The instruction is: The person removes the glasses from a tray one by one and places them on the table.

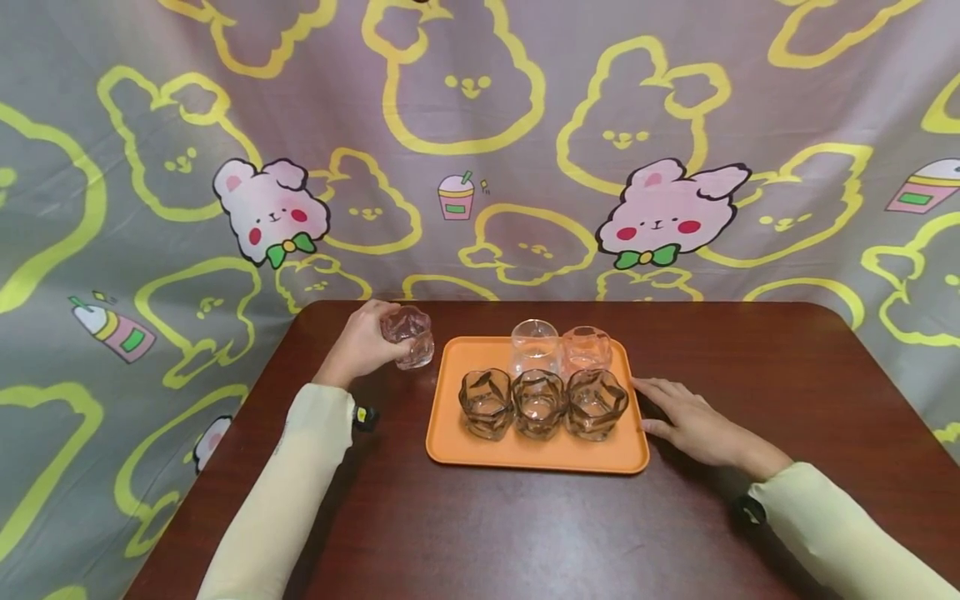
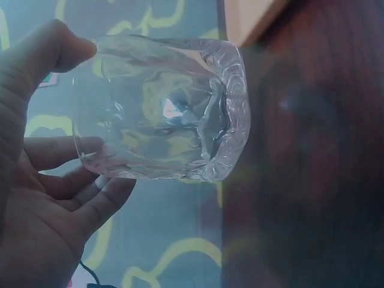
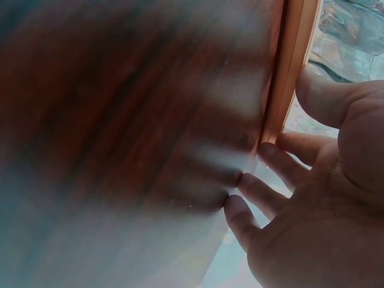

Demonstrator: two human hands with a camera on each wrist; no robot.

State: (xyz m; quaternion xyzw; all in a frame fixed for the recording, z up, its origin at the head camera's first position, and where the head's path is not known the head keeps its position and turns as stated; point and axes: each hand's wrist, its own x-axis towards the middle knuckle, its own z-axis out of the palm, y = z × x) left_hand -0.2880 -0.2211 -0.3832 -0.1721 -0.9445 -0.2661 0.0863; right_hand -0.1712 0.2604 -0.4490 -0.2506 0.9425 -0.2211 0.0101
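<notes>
My left hand [image 1: 369, 342] grips a clear, faintly pink drinking glass [image 1: 415, 337] left of the orange tray [image 1: 536, 457]. In the left wrist view, thumb and fingers hold this glass [image 2: 162, 114] near its rim, its thick base toward the dark tabletop. My right hand [image 1: 693, 423] lies by the tray's right edge, fingers extended. Seen from the right wrist, the fingertips [image 3: 240, 207] rest on the tabletop beside the tray's side [image 3: 288, 72]. Three smoky brown glasses, left [image 1: 486, 408], middle [image 1: 539, 408] and right [image 1: 596, 408], form the tray's front row.
Behind that row on the tray stand a clear glass [image 1: 536, 346] and a pinkish glass [image 1: 587, 348]. The dark wooden table [image 1: 525, 533] reaches back to a curtain [image 1: 517, 192] printed with yellow outlines and rabbits.
</notes>
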